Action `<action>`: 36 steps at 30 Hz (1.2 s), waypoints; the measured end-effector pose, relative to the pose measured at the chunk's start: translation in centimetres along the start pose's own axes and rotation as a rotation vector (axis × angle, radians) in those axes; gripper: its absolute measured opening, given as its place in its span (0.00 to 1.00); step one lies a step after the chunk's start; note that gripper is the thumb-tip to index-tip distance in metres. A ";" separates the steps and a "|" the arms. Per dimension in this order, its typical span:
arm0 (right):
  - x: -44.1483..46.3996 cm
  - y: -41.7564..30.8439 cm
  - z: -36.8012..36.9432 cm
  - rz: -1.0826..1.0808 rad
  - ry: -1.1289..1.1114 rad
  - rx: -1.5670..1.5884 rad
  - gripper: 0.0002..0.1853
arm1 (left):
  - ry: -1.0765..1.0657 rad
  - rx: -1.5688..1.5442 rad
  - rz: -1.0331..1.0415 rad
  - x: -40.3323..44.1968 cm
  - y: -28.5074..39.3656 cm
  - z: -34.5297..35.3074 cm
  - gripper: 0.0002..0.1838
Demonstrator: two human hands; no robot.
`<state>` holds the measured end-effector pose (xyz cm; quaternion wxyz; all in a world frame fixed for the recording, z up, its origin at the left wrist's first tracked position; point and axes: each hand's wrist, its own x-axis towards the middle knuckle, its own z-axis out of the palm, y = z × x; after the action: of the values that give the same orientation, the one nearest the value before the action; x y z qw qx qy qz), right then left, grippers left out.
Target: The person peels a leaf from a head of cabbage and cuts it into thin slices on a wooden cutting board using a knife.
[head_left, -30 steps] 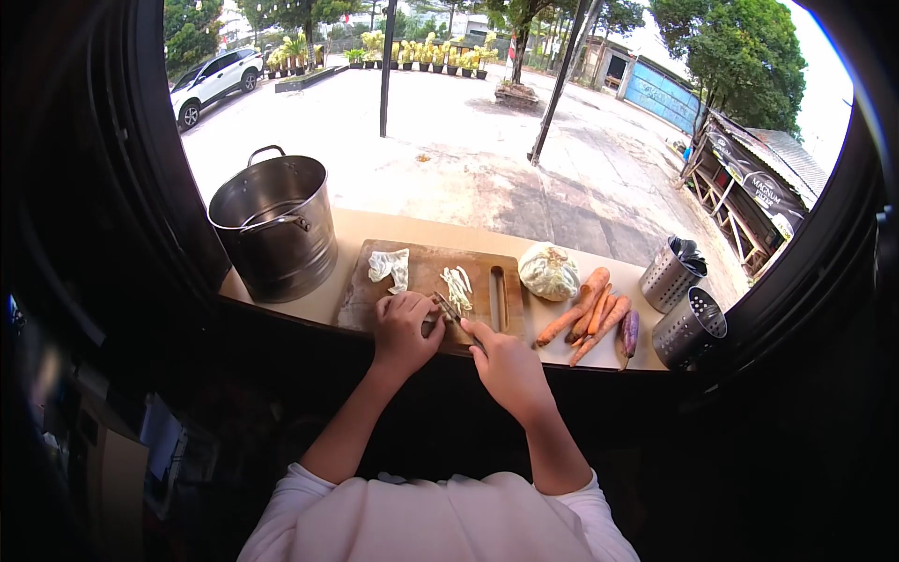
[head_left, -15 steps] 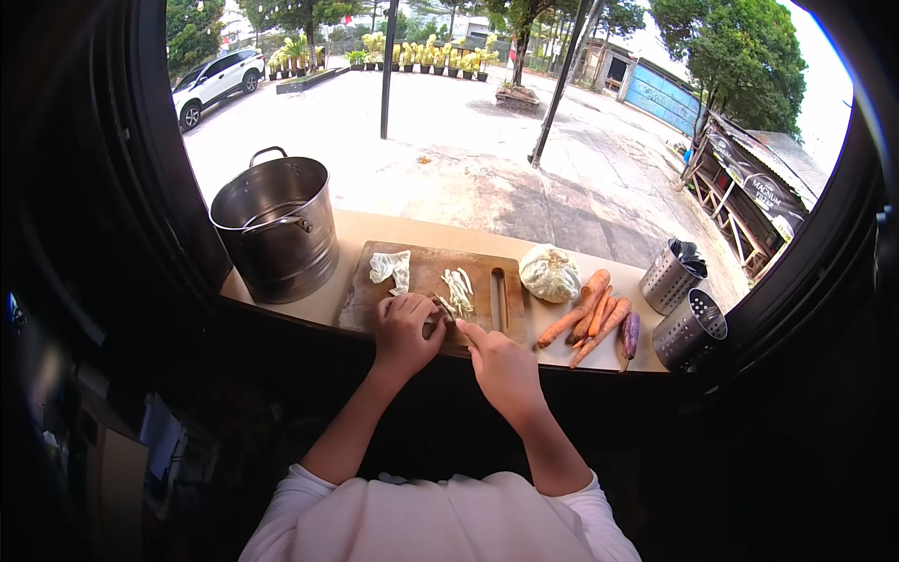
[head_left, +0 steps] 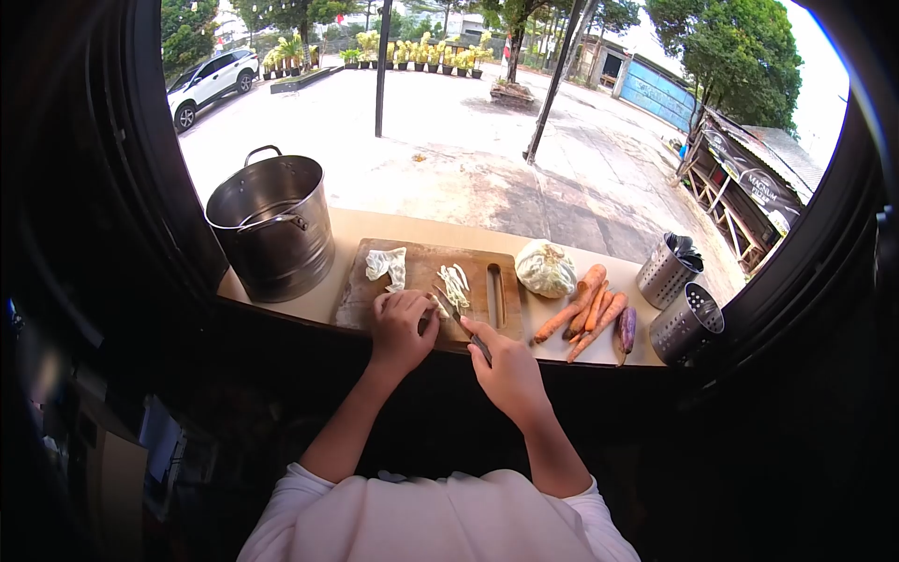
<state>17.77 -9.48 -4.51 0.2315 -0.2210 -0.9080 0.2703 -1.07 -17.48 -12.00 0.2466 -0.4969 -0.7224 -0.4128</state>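
Note:
My right hand [head_left: 506,365] is closed around the dark handle of a knife [head_left: 454,313], whose blade points up and left over the wooden cutting board [head_left: 420,258]. Beside the blade my left hand [head_left: 403,326] rests on the board's near part with curled fingers, pressing a pale piece of vegetable [head_left: 437,307] that is mostly hidden beneath them. Thin pale shreds [head_left: 453,283] lie on the board just beyond the blade. A larger white leafy piece [head_left: 387,266] lies at the board's upper left.
A large metal pot [head_left: 272,228] stands left of the board. On the right are a cabbage [head_left: 546,268], several orange carrots [head_left: 587,304], a purple vegetable [head_left: 626,331] and two perforated metal holders [head_left: 666,272] [head_left: 687,324]. A dark frame surrounds the counter [head_left: 351,223].
The knife and my right hand have shifted slightly, and more of the blade and handle shows. My left hand stays in about the same place. The whole view has moved a little.

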 end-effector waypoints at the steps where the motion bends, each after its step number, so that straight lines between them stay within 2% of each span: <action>1: -0.2 -0.2 -0.1 0.011 -0.009 0.003 0.20 | 0.006 -0.010 0.000 0.0 -0.1 0.1 0.06; 29: -0.4 -1.0 0.0 0.058 -0.056 -0.012 0.19 | -0.024 0.018 -0.055 0.2 0.0 -0.1 0.07; 36: 0.6 -0.3 -0.1 -0.003 -0.069 -0.038 0.19 | -0.033 0.022 -0.057 0.1 0.1 -0.1 0.07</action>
<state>17.22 -9.39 -4.08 0.1963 -0.2146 -0.9208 0.2600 -1.08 -17.50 -11.80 0.2283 -0.4803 -0.7446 -0.4035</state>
